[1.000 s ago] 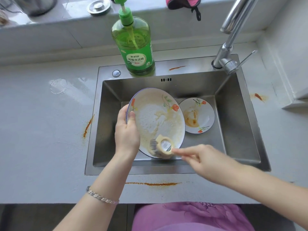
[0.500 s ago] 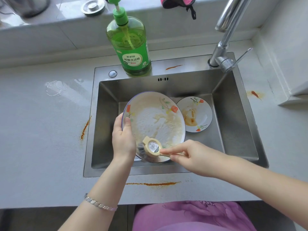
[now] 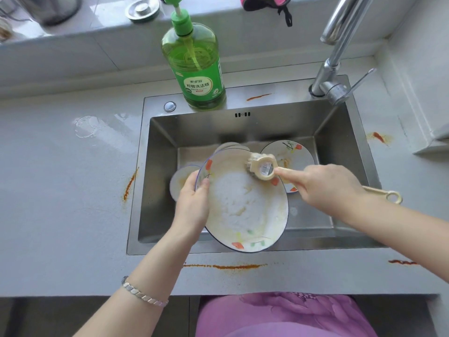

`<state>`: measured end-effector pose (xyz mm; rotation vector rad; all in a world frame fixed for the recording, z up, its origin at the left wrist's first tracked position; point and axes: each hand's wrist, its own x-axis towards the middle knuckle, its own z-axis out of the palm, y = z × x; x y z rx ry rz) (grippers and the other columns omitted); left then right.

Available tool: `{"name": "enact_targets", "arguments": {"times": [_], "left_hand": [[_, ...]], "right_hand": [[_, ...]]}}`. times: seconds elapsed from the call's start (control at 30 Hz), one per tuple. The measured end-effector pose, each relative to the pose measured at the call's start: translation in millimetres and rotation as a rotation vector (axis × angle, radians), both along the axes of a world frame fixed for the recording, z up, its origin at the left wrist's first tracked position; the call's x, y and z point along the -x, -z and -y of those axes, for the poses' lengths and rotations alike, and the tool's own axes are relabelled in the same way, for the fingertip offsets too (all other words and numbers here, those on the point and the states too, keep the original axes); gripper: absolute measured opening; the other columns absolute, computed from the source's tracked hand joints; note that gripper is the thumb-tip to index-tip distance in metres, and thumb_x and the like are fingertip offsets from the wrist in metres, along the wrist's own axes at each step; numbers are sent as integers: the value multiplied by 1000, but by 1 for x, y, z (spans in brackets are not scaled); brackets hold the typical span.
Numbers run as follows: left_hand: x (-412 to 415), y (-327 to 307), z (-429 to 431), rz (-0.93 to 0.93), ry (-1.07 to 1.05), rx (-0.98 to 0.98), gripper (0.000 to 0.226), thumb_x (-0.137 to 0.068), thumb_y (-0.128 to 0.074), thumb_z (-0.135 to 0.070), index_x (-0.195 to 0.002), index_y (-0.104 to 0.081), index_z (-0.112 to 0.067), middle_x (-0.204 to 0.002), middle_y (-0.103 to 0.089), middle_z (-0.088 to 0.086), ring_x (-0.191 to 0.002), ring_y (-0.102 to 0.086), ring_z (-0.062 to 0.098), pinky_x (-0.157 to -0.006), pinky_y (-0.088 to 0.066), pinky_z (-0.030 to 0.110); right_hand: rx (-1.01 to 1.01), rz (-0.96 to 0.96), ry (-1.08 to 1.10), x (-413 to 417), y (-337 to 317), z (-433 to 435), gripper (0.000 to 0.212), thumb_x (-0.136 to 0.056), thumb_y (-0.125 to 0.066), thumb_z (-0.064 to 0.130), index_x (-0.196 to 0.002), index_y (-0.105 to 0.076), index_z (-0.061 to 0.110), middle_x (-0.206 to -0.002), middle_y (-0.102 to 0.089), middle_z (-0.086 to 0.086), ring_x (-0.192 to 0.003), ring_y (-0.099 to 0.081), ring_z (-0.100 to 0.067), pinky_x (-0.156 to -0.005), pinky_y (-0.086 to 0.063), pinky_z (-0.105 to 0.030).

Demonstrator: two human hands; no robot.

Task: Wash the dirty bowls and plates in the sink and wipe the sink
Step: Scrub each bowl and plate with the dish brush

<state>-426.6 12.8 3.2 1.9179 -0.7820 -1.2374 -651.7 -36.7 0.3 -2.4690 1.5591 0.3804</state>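
On the bench left of the sink (image 3: 345, 132), orange smears wait for wiping. The left hand (image 3: 193, 203) has its fingers clamped on the big plate's (image 3: 245, 205) left rim, tilting it over the sink so the soapy face meets the brush (image 3: 261, 167). Right of that, the right hand (image 3: 323, 188) is closed round the brush handle, scrubbing the plate's far edge. Behind, smaller dirty dishes lie on the sink floor.

I saw a white plate (image 3: 245, 205) with a blue rim, orange and green flower motifs and yellowish smears. The brush (image 3: 263, 169) was cream. The soap bottle (image 3: 194, 66) was green with a green pump. The sink (image 3: 340, 132) was steel grey, the counter (image 3: 60, 190) pale grey with orange streaks.
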Motion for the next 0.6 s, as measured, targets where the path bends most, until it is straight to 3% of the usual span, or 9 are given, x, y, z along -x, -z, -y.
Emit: {"name": "enact_targets", "arguments": {"times": [0.1, 0.2, 0.27, 0.33, 0.4, 0.5, 0.6], "left_hand": [[-10, 3, 7, -22, -114, -23, 22, -100, -39, -20, -115, -55, -23, -112, -63, 4, -106, -60, 25, -95, -48, 47], [-20, 9, 7, -45, -195, -59, 23, -101, -37, -25, -119, -50, -25, -113, -60, 3, -103, -60, 27, -80, -54, 43], [-23, 15, 2, -100, -262, -107, 27, -100, -38, -30, -125, -47, -26, -113, -60, 3, -94, -62, 26, -63, -54, 36], [-22, 19, -4, -173, -291, -139, 30, -100, -40, -33, -129, -46, -27, -112, -62, 1, -89, -63, 24, -56, -52, 33], [-16, 20, -6, -210, -253, -147, 26, -100, -39, -34, -124, -48, -30, -107, -64, -1, -88, -64, 23, -59, -53, 35], [-4, 18, -4, -217, -135, -145, 20, -100, -37, -36, -116, -49, -33, -101, -65, -5, -87, -64, 21, -69, -56, 40], [1, 18, 0, -174, -31, -169, 19, -98, -40, -38, -112, -53, -36, -104, -66, -6, -94, -66, 21, -80, -56, 43]], "right_hand": [[-155, 154, 161, 10, 4, -20, 42, -99, -33, 32, -135, -32, 54, -77, -58, 4, -64, -52, -14, -64, -41, -29], [-430, 630, 433, 17, 1, -40, 33, -95, -49, 23, -119, -55, 46, -54, -55, 24, -42, -44, -1, -50, -37, -11], [-443, 960, 693, 17, 3, -47, 35, -92, -56, 15, -119, -56, 37, -41, -47, 20, -37, -38, -3, -43, -29, -9], [-476, 1231, 943, 13, 6, -49, 47, -87, -62, 14, -127, -49, 36, -58, -66, 10, -32, -31, -4, -37, -26, -10], [-634, 1397, 1087, 3, 10, -47, 57, -82, -65, 20, -131, -42, 39, -79, -73, -7, -33, -23, -2, -32, -21, -13], [-849, 1534, 1170, -7, 15, -44, 64, -70, -68, 24, -129, -46, 35, -87, -65, -9, -42, -26, -8, -29, -20, -13], [-888, 1539, 1208, -4, 18, -44, 53, -77, -65, 14, -126, -53, 31, -92, -66, -10, -55, -35, -16, -27, -20, -12]]}}
